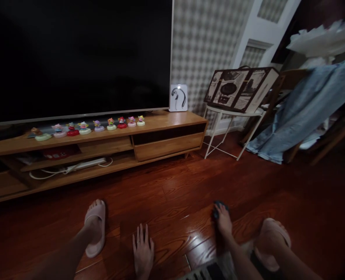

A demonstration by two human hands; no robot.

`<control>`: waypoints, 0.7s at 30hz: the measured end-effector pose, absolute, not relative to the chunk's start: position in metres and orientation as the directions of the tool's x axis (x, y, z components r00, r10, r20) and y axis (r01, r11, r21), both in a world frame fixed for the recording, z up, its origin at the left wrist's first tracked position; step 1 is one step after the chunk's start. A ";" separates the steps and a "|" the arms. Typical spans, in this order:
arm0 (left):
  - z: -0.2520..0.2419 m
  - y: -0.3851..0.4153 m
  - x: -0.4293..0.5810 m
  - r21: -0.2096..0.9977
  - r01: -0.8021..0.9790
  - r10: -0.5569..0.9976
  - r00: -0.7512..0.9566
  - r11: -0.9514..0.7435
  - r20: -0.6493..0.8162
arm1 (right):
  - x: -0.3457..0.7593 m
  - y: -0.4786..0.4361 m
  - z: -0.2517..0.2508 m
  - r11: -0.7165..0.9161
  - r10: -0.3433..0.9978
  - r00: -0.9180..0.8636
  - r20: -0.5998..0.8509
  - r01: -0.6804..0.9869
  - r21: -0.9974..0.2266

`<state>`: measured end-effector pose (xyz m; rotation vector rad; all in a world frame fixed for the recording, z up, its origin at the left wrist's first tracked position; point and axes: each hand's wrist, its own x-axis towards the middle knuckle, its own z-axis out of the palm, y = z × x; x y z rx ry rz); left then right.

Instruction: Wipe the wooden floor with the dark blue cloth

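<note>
My left hand (143,251) lies on the glossy reddish wood floor (172,194), palm down, fingers spread and straight, with a ring on one finger. It holds nothing. Further right, my right hand (224,221) has its fingers over a small dark blue-green object (218,209) at floor level. That object is mostly covered and blurred, so its kind does not show. Pink slippers are on my two feet: the left slipper (98,233) stands left of my left hand, the right slipper (270,243) to the right of my right arm.
Ahead stands a low wooden TV cabinet (169,151) with several small figurines (97,126) and a white box (178,98) on top. A white side table (233,111) carries a patterned case (239,89). Jeans (301,105) hang at right. A patterned mat (201,272) lies below.
</note>
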<state>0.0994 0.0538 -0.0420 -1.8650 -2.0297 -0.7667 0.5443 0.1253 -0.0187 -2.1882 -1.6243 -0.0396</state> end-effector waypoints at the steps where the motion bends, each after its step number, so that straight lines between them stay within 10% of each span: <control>1: -0.043 0.054 0.099 0.189 0.982 0.834 -0.128 0.029 0.536 | 0.569 0.114 -0.022 -0.322 0.876 0.397 0.274 0.904 -0.280; 9: -0.039 0.052 0.099 0.226 0.973 0.868 -0.145 0.039 0.476 | 0.540 0.083 -0.028 -0.521 0.761 0.556 0.335 0.831 -0.196; 21: -0.028 0.049 0.098 0.229 0.973 0.862 -0.110 -0.007 0.494 | 0.280 0.095 -0.029 0.474 0.878 -0.440 0.189 0.742 -0.473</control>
